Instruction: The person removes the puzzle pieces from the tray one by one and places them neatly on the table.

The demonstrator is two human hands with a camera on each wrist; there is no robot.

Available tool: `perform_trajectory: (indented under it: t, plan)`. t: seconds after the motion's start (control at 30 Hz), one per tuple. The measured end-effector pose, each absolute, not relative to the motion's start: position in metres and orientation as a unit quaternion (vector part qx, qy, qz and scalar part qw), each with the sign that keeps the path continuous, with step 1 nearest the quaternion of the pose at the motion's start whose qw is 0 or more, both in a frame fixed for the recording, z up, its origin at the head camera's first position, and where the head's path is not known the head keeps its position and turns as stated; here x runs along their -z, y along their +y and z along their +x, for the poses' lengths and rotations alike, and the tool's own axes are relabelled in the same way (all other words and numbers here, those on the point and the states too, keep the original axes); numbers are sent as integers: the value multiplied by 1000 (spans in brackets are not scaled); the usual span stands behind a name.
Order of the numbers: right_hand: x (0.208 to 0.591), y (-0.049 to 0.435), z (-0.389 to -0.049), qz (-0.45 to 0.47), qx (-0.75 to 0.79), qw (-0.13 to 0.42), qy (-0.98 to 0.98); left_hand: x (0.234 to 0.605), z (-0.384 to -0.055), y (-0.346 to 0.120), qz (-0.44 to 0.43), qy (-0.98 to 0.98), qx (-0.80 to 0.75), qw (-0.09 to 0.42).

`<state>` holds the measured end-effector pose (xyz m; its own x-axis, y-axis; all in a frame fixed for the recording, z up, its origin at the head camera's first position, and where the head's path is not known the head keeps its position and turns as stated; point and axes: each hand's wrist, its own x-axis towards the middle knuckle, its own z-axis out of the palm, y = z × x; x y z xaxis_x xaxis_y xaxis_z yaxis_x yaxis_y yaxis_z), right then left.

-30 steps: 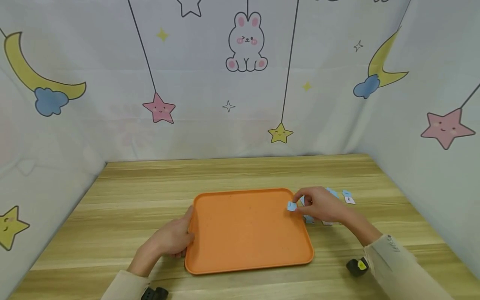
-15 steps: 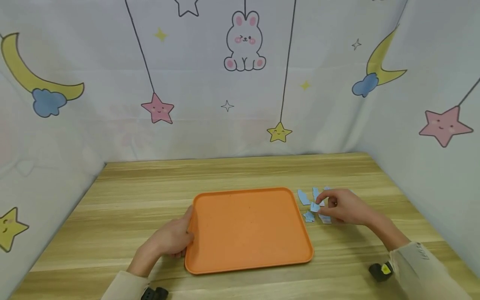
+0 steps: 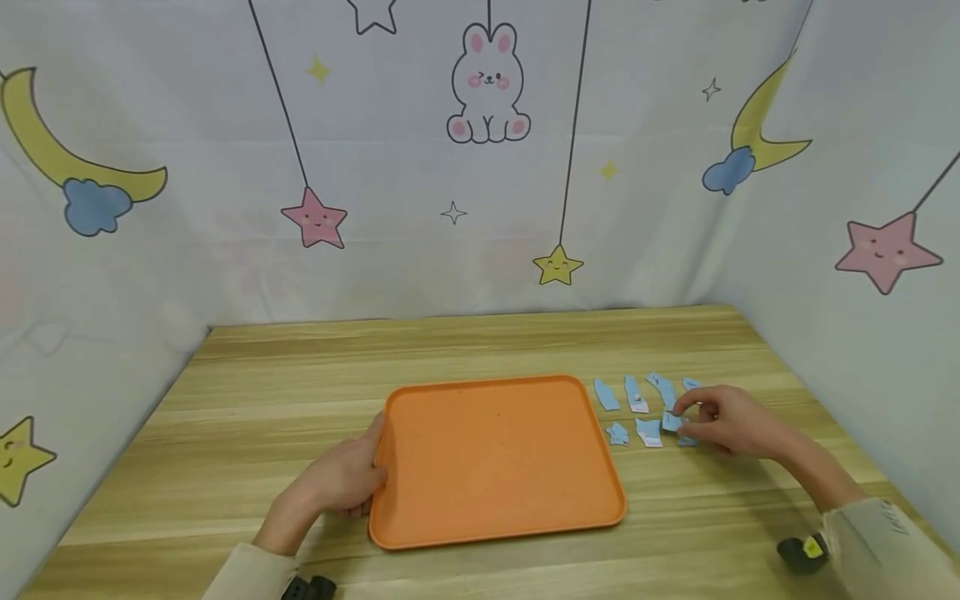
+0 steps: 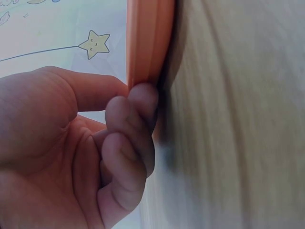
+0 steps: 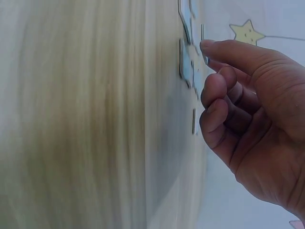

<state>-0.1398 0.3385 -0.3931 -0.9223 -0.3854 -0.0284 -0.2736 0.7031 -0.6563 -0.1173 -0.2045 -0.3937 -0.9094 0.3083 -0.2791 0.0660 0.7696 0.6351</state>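
Note:
My left hand (image 3: 347, 473) grips the left edge of an orange rectangular tray (image 3: 498, 462), thumb over the rim and fingers curled under; the left wrist view shows the fingertips below the tray's side (image 4: 150, 43). To the right of the tray, my right hand (image 3: 738, 423) pinches a small light-blue puzzle piece (image 3: 672, 422) between thumb and forefinger, close over the other pieces. In the right wrist view this held piece (image 5: 204, 45) shows as a thin edge at the fingertips, its face mostly hidden. The other fingers curl toward the palm.
Several flat light-blue pieces lie in two rough rows beside the tray, among them a narrow one (image 3: 607, 395), a jagged one (image 3: 618, 433) and one with a white strip (image 3: 648, 432). A printed curtain (image 3: 420, 275) surrounds the wooden table (image 3: 300, 358).
My right hand has moved right with the puzzle piece, from over the tray's right edge to above the right-hand pieces. The left hand and the tray have stayed put.

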Motion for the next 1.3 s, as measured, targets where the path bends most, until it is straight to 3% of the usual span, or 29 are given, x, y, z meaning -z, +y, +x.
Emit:
perform_trajectory:
  t: [0.43,1.1,1.2,1.3]
  plan:
    - [399,376,-135,-153,324,79,930,394,-117,-205,100,922,-323,186]
    - [399,384,-133,-158,279,60,945,403,-125,-211,126,916,-328,196]
    - [397,376,-131,-141,265,31,953,402,-126,-214,125,914,-332,198]
    - [391,361,-132,-130,232,-23,964,394,-123,-215,115,927,-325,150]
